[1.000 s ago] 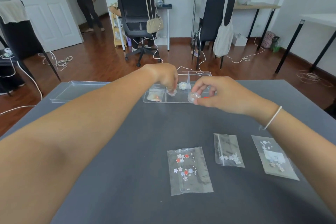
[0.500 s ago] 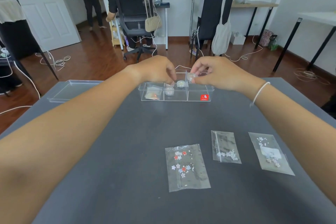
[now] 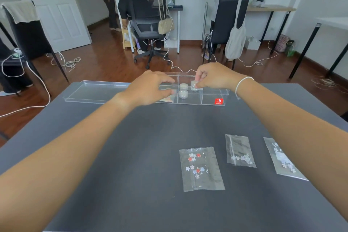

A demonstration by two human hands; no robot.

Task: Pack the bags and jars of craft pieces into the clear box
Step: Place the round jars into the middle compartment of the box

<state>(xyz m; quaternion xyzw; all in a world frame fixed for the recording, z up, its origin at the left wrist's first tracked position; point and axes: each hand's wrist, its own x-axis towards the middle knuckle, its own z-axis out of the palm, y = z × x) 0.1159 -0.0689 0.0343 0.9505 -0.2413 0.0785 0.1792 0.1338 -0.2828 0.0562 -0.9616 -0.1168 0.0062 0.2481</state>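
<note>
A clear divided box (image 3: 212,102) with a red sticker stands at the table's far edge. Two small round jars (image 3: 183,90) sit one behind the other in its middle section. My right hand (image 3: 212,76) pinches a third small jar (image 3: 194,85) over the compartment to their right. My left hand (image 3: 148,90) hovers over the left compartment, fingers apart, above a bag (image 3: 168,98) lying there. Three clear bags lie near me: one with red and white flowers (image 3: 200,168), one with white flowers (image 3: 240,151), and one (image 3: 281,158) partly hidden under my right forearm.
The box's clear lid (image 3: 94,91) lies to the left of the box at the table's far edge. Beyond the grey table (image 3: 131,147) are chairs, desks, cables on the wooden floor and other people.
My right hand has carried the small jar forward from in front of the box to over its back right compartment. My left hand has let go of a jar in the middle section and spread out.
</note>
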